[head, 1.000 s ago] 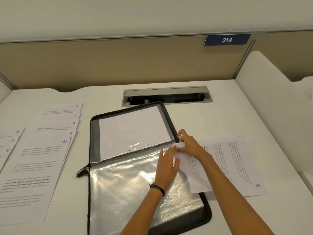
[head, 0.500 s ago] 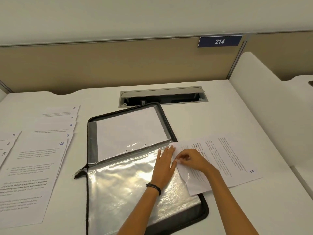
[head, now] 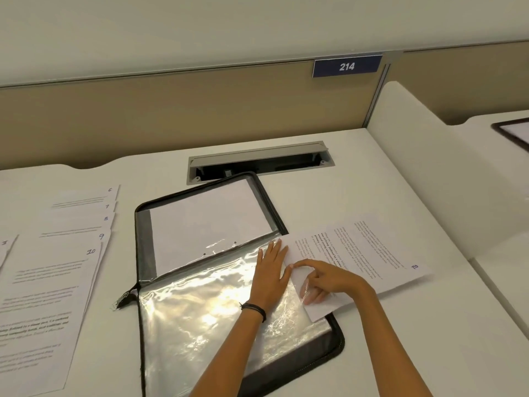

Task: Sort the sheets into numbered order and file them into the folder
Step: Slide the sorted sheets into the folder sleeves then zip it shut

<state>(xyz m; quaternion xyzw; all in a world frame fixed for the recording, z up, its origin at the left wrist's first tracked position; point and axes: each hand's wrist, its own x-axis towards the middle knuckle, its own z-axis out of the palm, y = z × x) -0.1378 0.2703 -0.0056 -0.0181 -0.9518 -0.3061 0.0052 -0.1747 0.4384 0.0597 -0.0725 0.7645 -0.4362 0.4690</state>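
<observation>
My left grip (head: 270, 277) lies flat and open, pinning the clear sleeve (head: 206, 310) in the folder (head: 140, 224) mid-tabletop; my right grip (head: 329, 280) pinches sheet 2 (head: 372, 253) at the sleeve's right edge. Best hold the film taut and feed the sheet in square, slowly.

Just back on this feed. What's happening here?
A person is filing sheet 2 into the open folder. The left hand lies flat on the clear sleeve; the right hand pinches the sheet's corner at the sleeve's open edge. Most of the sheet lies outside, on the desk. At left lie sheets 6 to 10, fanned.
</observation>
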